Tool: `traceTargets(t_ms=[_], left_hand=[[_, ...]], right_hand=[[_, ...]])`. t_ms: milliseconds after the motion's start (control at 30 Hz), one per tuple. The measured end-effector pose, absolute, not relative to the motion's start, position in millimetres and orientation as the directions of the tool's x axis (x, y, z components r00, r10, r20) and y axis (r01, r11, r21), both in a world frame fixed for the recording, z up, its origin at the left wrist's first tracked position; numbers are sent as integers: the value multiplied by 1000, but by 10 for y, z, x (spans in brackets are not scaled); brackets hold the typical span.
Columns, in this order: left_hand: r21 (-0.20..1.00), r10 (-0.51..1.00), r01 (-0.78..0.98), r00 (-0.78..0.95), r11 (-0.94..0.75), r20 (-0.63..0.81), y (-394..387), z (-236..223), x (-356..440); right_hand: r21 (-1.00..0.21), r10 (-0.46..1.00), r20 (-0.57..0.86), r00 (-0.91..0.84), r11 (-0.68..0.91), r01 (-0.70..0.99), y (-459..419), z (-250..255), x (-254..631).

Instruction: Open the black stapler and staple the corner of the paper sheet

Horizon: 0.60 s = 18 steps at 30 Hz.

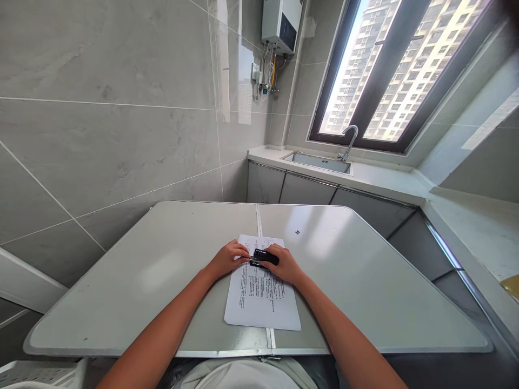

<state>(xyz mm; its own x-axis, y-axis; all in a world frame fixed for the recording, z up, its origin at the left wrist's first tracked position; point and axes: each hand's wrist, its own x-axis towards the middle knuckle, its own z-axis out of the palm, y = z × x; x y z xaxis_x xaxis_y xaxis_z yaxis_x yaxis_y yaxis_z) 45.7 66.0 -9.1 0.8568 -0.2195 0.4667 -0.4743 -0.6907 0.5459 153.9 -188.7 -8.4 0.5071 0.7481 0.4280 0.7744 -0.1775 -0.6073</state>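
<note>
A black stapler (265, 256) lies over the upper part of a printed sheet of paper (263, 302), its top arm looking raised from the base, with a silvery strip between them. My right hand (285, 266) is wrapped round its right end. At the stapler's left end, my left hand (229, 260) has thumb and fingers pinched together. Whatever sits between those left fingertips is too small to make out. Beyond the sheet, to the right, some small dark strips (297, 232) that look like staples rest on the tabletop.
The pale folding table (344, 302) has a metal seam down its middle. Grey tiled wall (109, 140) stands to the left. Behind are a counter with a sink (320, 162) and tap (349, 141), a window, and a wall-mounted water heater (281, 26). A white plastic basket (40, 373) is at lower left.
</note>
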Motion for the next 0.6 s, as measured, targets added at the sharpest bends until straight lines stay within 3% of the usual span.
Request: traceTargets(t_ms=[200,400,600], left_hand=[[549,-241,-491,852,-676,466,718,51,366],[512,-333,-525,843,-679,423,649,108,325],[608,-287,-526,845,-594,450,528,76,302]], right_hand=[[-691,689,487,536,-71,719,-2048,55,1670],[-698,774,450,446,-7,716,-2069,121,1627],[-707,777,472,416,52,705,-1974,90,1512]])
